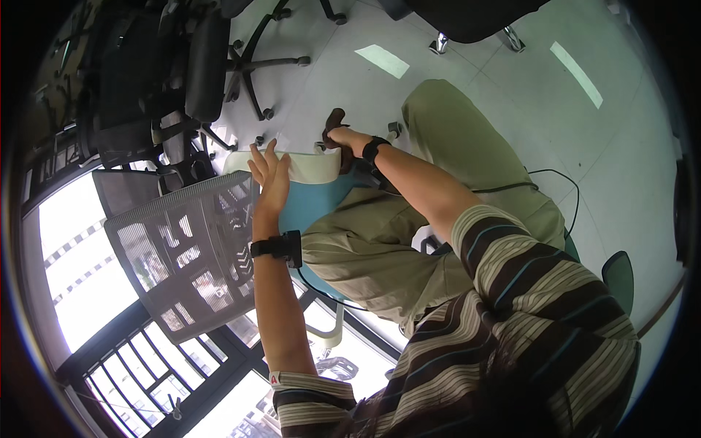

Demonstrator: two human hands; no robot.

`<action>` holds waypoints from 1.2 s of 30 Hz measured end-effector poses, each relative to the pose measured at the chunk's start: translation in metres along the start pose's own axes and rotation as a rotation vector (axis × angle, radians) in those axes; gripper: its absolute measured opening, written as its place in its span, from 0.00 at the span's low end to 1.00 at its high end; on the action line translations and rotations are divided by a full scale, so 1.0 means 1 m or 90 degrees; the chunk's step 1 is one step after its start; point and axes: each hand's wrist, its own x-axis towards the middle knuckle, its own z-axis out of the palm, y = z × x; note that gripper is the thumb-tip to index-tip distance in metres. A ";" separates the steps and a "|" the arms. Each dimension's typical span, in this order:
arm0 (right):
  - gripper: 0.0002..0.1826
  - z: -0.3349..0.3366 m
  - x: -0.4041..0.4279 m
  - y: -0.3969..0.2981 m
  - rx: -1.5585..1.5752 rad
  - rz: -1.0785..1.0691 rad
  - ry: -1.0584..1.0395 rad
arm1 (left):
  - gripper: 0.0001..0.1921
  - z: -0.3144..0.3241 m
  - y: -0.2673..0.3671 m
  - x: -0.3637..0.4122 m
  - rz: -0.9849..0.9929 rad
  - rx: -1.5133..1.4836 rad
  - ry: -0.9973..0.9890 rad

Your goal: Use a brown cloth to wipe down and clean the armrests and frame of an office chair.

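Note:
My left hand (272, 178) is raised with its fingers spread, over a pale curved band (315, 167) beside a teal chair seat (309, 200). Whether the fingertips touch that band, I cannot tell. My right hand (346, 137) reaches down to the band's right end and grips a dark brown object (335, 119), whose kind is unclear. Most of the right fingers are hidden behind it. A grey mesh chair back (186, 257) stands to the left of my left forearm. Each wrist wears a black strap; a box-shaped device (293, 249) sits on the left one.
Black office chairs (208, 65) with castor bases crowd the upper left. Another dark chair (471, 19) is at the top. A black cable (575, 191) loops over the tiled floor (619, 148) beside my trousers (465, 126). Barred windows (153, 372) are at lower left.

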 end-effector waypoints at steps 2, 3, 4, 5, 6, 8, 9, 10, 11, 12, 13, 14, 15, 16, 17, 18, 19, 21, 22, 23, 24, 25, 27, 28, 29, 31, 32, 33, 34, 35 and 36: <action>0.09 -0.023 0.005 -0.002 -0.081 -0.143 -0.149 | 0.31 0.002 0.011 0.005 0.014 -0.016 -0.010; 0.09 -0.019 -0.002 -0.001 -0.084 -0.137 -0.151 | 0.31 0.003 0.006 0.006 0.015 -0.008 -0.002; 0.09 -0.008 -0.019 -0.001 -0.149 -0.164 -0.115 | 0.31 0.003 -0.004 0.005 0.009 -0.001 0.008; 0.10 0.000 -0.039 -0.004 -0.213 -0.193 -0.075 | 0.31 0.004 -0.011 0.003 -0.001 -0.007 0.006; 0.12 -0.001 -0.062 -0.007 -0.198 -0.222 -0.164 | 0.31 0.003 -0.015 0.000 -0.010 -0.013 0.009; 0.14 -0.008 -0.095 -0.024 -0.125 -0.190 -0.129 | 0.31 0.002 -0.015 -0.001 -0.011 -0.012 0.011; 0.15 -0.016 -0.104 -0.031 -0.049 -0.165 -0.095 | 0.31 0.002 -0.012 0.000 -0.012 -0.018 0.008; 0.17 -0.027 -0.104 -0.040 -0.044 -0.202 -0.022 | 0.31 0.002 -0.008 0.001 -0.007 -0.016 0.006; 0.19 -0.038 -0.105 -0.046 -0.039 -0.237 0.050 | 0.31 0.002 -0.006 0.002 -0.004 -0.014 0.005; 0.21 -0.041 -0.123 -0.059 -0.146 -0.281 0.143 | 0.31 0.002 -0.005 0.003 0.002 -0.015 0.007; 0.21 -0.055 -0.101 -0.060 -0.101 -0.336 0.143 | 0.31 0.003 -0.007 0.003 0.001 -0.015 0.004; 0.21 -0.058 -0.097 -0.061 -0.080 -0.333 0.158 | 0.31 0.004 -0.010 0.003 0.006 -0.004 0.009; 0.21 -0.063 -0.092 -0.061 -0.058 -0.331 0.175 | 0.31 0.004 -0.010 0.005 0.013 0.007 0.014; 0.20 -0.065 -0.087 -0.057 -0.086 -0.332 0.184 | 0.31 0.004 -0.011 0.005 0.014 0.009 0.009; 0.19 -0.064 -0.078 -0.051 -0.114 -0.334 0.193 | 0.31 0.003 -0.012 0.004 0.023 0.014 0.012; 0.19 -0.072 -0.058 -0.043 -0.184 -0.389 0.226 | 0.30 0.002 -0.007 0.005 0.040 0.019 0.015; 0.20 -0.063 -0.071 -0.033 -0.238 -0.379 0.234 | 0.30 0.002 -0.008 0.003 0.036 0.019 0.010; 0.23 -0.066 -0.052 -0.010 -0.303 -0.282 0.256 | 0.30 0.000 -0.005 -0.001 0.041 0.010 -0.007; 0.24 -0.059 -0.057 0.002 -0.291 -0.263 0.211 | 0.30 -0.001 -0.010 -0.003 0.035 0.012 -0.008; 0.25 -0.054 -0.063 0.011 -0.279 -0.244 0.166 | 0.30 -0.001 -0.015 -0.004 0.037 0.028 -0.007; 0.25 -0.055 -0.060 0.017 -0.405 -0.256 0.104 | 0.29 0.000 -0.015 -0.004 0.045 0.042 -0.008; 0.27 -0.056 -0.055 0.019 -0.420 -0.212 0.030 | 0.29 -0.001 -0.013 -0.004 0.044 0.043 -0.010; 0.29 -0.051 -0.053 0.020 -0.343 -0.145 0.033 | 0.29 -0.002 -0.008 -0.007 0.054 0.060 -0.013; 0.29 -0.052 -0.048 0.020 -0.342 -0.140 0.031 | 0.29 -0.002 -0.009 -0.007 0.050 0.060 -0.015; 0.30 -0.052 -0.044 0.019 -0.310 -0.104 0.026 | 0.30 -0.002 -0.009 -0.007 0.052 0.064 -0.020; 0.30 -0.047 -0.037 0.013 -0.275 -0.068 0.014 | 0.30 -0.003 -0.008 -0.008 0.051 0.073 -0.023; 0.29 -0.044 -0.033 0.009 -0.258 -0.035 -0.007 | 0.31 -0.002 -0.006 -0.009 0.053 0.073 -0.024; 0.29 -0.041 -0.030 0.007 -0.241 -0.002 -0.027 | 0.32 -0.002 -0.005 -0.009 0.055 0.072 -0.027; 0.29 -0.040 -0.025 0.007 -0.239 -0.001 -0.031 | 0.32 -0.003 -0.007 -0.010 0.052 0.076 -0.027; 0.28 -0.038 -0.020 0.008 -0.200 0.013 -0.034 | 0.32 -0.003 -0.009 -0.010 0.054 0.070 -0.028; 0.28 -0.038 -0.014 0.010 -0.161 0.027 -0.037 | 0.33 -0.003 -0.010 -0.010 0.056 0.065 -0.029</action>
